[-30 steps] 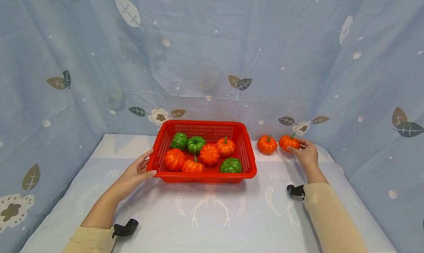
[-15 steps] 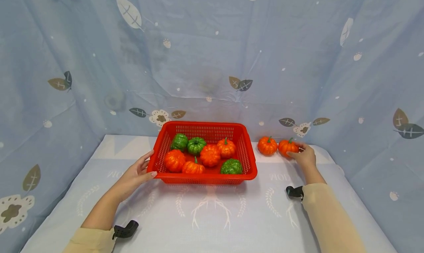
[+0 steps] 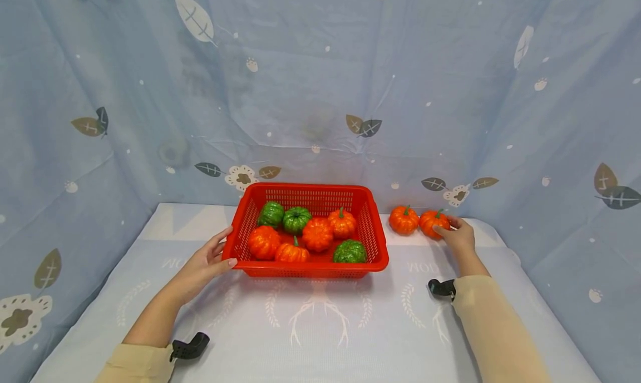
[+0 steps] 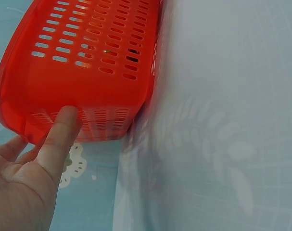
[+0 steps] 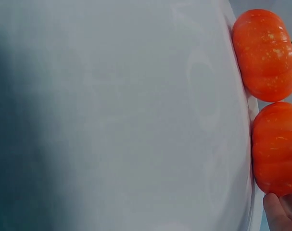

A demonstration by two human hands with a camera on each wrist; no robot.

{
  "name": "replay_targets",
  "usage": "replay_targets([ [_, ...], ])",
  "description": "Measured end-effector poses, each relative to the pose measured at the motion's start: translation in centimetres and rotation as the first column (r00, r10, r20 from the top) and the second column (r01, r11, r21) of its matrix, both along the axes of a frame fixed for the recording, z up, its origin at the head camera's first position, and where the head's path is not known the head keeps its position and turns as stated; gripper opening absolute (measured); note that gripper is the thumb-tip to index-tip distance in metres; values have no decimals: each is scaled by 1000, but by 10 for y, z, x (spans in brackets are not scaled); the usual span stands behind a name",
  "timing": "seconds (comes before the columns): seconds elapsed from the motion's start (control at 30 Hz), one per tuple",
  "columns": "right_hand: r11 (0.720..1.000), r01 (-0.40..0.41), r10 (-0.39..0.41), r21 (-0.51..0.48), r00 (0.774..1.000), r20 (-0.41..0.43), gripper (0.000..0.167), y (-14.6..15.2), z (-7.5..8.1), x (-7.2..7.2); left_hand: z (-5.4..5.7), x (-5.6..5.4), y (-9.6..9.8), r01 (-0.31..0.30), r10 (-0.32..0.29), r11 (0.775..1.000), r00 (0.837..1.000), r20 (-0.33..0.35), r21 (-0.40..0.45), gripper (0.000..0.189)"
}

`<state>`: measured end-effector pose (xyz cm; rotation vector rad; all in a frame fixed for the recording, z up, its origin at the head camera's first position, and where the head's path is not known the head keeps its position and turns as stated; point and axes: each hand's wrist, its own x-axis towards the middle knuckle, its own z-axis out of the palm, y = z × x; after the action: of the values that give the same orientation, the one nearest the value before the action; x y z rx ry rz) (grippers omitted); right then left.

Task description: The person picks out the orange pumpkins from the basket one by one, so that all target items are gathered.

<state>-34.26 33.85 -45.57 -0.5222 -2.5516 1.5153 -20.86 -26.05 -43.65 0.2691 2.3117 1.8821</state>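
In the head view my left hand (image 3: 200,269) rests at the near left corner of a red plastic basket (image 3: 305,269). Its thumb touches the front wall and the other fingers reach along the left rim; all look fairly straight. Several orange and green mini pumpkins lie in the basket, among them a bumpy green one (image 3: 349,251). Right of the basket, my right hand (image 3: 462,239) pinches the right side of an orange pumpkin (image 3: 432,222), thumb in front. That pumpkin sits upright on the table beside another orange pumpkin (image 3: 403,220); they touch in the right wrist view.
A white cloth with pale printed antlers and leaves covers the table (image 3: 320,338). Blue leaf-patterned curtain (image 3: 310,93) hangs close behind and at both sides. A black camera mount (image 3: 190,347) sticks out from the left wrist, another (image 3: 440,288) from the right.
The pumpkin at my right hand was tilted; it has come down a little, turned upright and shifted left toward its neighbour. My right hand moved left with it. The left hand stays put.
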Motion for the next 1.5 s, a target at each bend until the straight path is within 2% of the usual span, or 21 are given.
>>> replay_targets([
  [0.37,997,35,-35,-73,999,-9,64,-5,-2,-3,-4,0,1,-1,1,1000,1000,7,9,86],
  [0.63,996,32,-31,-79,999,19,65,-2,-3,-4,-5,0,0,10,-10,1000,1000,2,21,85],
  [0.8,997,46,-45,-68,999,20,62,-2,3,-2,-4,0,0,5,-5,1000,1000,4,13,85],
  [1.0,995,27,-27,-96,1000,-4,60,-10,19,8,-4,1,0,1,-1,1000,1000,8,21,85],
  [1.23,997,-24,19,-77,998,-66,50,-27,41,26,-2,2,1,15,-15,999,1000,-7,39,84],
  [1.37,994,-80,72,-80,992,-101,47,-42,53,37,-1,1,0,7,-7,1000,1000,-2,25,84],
  [1.5,986,-160,151,-42,974,-169,43,-58,61,49,-1,0,-1,13,-12,1000,1000,-2,29,85],
])
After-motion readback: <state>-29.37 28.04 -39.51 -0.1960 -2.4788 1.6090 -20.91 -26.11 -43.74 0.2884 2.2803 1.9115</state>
